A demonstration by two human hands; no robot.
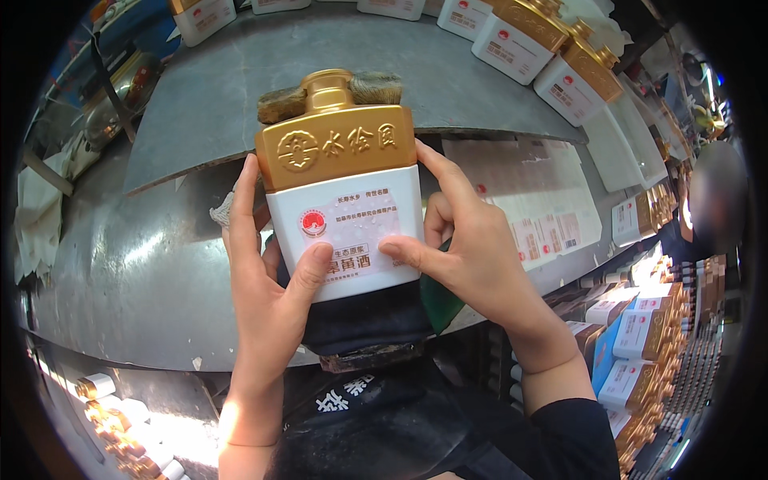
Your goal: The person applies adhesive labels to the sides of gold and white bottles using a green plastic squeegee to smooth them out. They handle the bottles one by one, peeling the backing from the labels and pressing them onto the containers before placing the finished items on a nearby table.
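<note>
A flat rectangular bottle, gold on its shoulder and neck and white below, is held upright between both hands, its front facing me. My left hand grips its left side, the thumb pressed on the front label. On the right side my right hand does the same, its thumb on a clear patch with a red round mark and printing. Small bubbles or creases show in that patch. Behind the bottle's neck lie two brownish blocks. A dark cloth pad is beneath the bottle.
A grey metal worktable carries a raised grey board. Similar gold-and-white bottles stand along the board's far edge. A label sheet lies to the right. More bottles are stacked at lower right and others at lower left.
</note>
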